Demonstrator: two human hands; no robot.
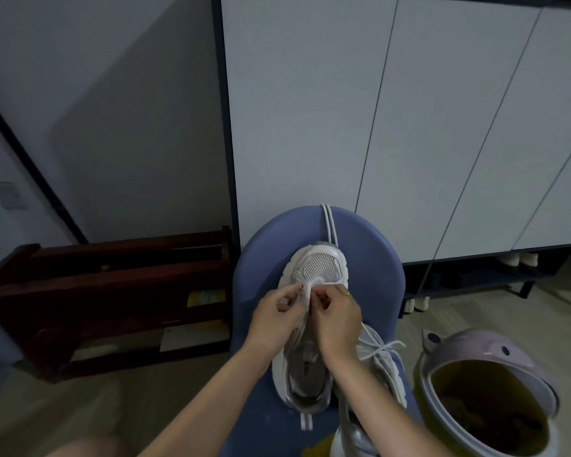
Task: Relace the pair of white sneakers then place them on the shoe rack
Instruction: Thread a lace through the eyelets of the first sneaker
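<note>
Both hands meet over a sneaker [314,291] — the left hand [276,319] and the right hand [335,321] each pinch the lace [327,225] near the lowest eyelets, fingers curled. The lace's two ends run past the toe. The sneaker lies on a blue stool [264,258], with the second sneaker [381,361] just beside it at the right. A dark wooden shoe rack [112,291] stands left — a lilac bin [488,390] right.
</note>
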